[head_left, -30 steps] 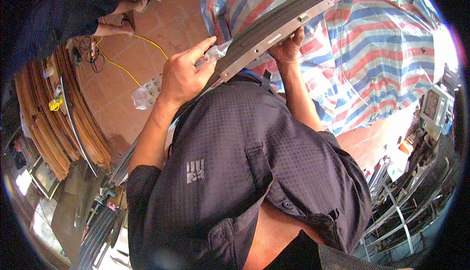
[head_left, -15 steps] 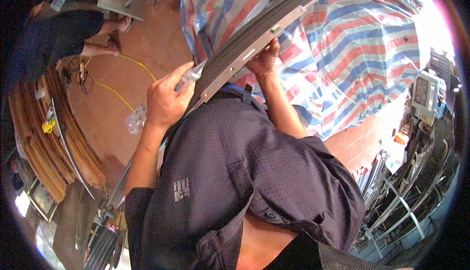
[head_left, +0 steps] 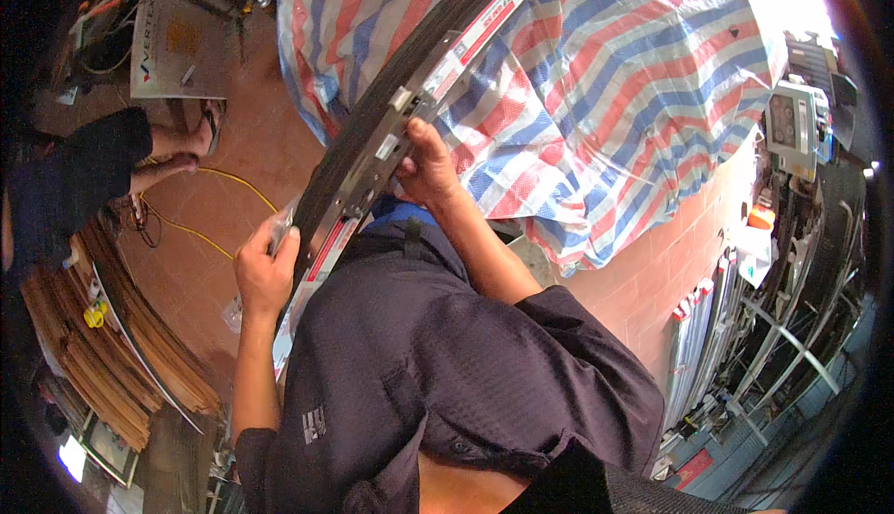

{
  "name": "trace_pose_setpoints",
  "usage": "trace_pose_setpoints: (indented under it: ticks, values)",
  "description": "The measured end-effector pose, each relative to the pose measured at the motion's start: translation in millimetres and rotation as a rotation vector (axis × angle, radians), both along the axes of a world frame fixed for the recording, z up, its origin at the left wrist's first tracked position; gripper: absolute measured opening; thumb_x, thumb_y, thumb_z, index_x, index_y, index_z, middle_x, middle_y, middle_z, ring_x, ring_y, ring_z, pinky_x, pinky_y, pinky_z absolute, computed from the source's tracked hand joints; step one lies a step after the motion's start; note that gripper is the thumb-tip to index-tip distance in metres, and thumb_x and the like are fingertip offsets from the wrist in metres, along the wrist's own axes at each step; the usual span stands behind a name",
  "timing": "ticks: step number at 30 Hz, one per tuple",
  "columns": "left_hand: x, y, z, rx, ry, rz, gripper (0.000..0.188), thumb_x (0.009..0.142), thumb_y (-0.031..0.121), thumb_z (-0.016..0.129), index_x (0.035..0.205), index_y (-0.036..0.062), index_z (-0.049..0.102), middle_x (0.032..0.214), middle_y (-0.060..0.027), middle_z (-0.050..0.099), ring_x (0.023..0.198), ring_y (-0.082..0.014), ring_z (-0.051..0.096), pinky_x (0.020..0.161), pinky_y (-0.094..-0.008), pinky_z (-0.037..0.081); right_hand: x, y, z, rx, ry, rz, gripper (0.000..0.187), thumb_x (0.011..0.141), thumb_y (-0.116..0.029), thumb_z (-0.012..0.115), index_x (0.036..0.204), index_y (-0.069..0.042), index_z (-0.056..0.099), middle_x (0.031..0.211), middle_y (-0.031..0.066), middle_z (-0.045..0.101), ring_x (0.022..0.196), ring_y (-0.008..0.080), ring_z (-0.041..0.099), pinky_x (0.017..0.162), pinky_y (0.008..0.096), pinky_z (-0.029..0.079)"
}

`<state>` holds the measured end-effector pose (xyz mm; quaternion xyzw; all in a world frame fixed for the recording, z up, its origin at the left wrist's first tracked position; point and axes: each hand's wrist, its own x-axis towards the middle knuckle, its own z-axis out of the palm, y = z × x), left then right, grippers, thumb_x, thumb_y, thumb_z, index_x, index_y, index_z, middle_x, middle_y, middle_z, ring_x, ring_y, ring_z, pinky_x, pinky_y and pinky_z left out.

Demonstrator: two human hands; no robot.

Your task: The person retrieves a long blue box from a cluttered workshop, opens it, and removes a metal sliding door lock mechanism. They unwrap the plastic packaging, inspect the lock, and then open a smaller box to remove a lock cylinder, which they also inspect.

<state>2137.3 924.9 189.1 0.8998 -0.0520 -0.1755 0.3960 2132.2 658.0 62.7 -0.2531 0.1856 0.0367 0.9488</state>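
"Red, white and blue striped sheeting is biggest, heaped at one o'clock. What's next?"

"The long dark bar, slanting from twelve o'clock down towards eight. Then wood strips, stacked at eight."

"Another person is between nine and ten, lower legs bare. And that pale panel at ten?"

"Can't tell whether it's a box or a flat board."

"Where's the metal plate?"

"At eleven, lying along the bar's edge. The right hand, near twelve, pinches it, thumb in front, fingers curled behind."

"And the left hand?"

"At nine, beside the bar, thumb and fingers pressed together on a clear plastic bag."

"What's in it?"

"Can't tell; it's crumpled and partly covered by the fingers. A smaller scrap of clear plastic shows just below that hand, maybe the same bag."
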Motion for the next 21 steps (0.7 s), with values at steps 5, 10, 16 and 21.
trace_pose_setpoints:
  ticks: [5,10,16,21]
  values:
    - [-1.5,-1.4,-1.7,0.033,0.056,0.030,0.028,0.092,0.019,0.065,0.112,0.0000,0.071,0.086,-0.0177,0.072,0.080,-0.0233,0.071,0.074,-0.0376,0.052,-0.9,-0.2,2.3,0.017,-0.042,0.022,0.057,0.085,-0.053,0.074,0.113,-0.005,0.063,0.077,-0.0005,0.065,0.046,0.0023,0.037,0.043,0.0198,0.030]
    - [-1.6,-4.8,0.7,0.071,0.037,0.054,0.028,0.094,0.019,0.065,0.111,-0.0012,0.070,0.081,-0.0158,0.070,0.075,-0.0187,0.068,0.070,-0.0358,0.051,-0.8,-0.3,4.7,0.059,0.004,0.019,0.054,0.081,-0.043,0.078,0.118,-0.008,0.058,0.082,-0.0035,0.062,0.048,0.0016,0.039,0.042,0.0191,0.029]
    - [-2.7,-2.9,-1.3,0.105,0.083,0.089,0.029,0.095,0.020,0.064,0.111,-0.0022,0.070,0.079,-0.0146,0.069,0.071,-0.0164,0.064,0.068,-0.0346,0.050,-3.0,1.8,5.3,0.021,0.064,0.009,0.052,0.080,-0.041,0.078,0.115,-0.007,0.058,0.077,-0.0062,0.055,0.049,0.0021,0.038,0.043,0.0187,0.028]
    - [-5.9,2.2,-4.8,0.073,0.097,0.126,0.030,0.095,0.021,0.064,0.114,-0.0025,0.070,0.081,-0.0143,0.070,0.074,-0.0171,0.065,0.070,-0.0351,0.051,-4.0,3.8,2.1,0.005,0.086,0.011,0.050,0.080,-0.039,0.078,0.112,-0.007,0.059,0.075,-0.0072,0.052,0.050,0.0023,0.038,0.043,0.0196,0.028]
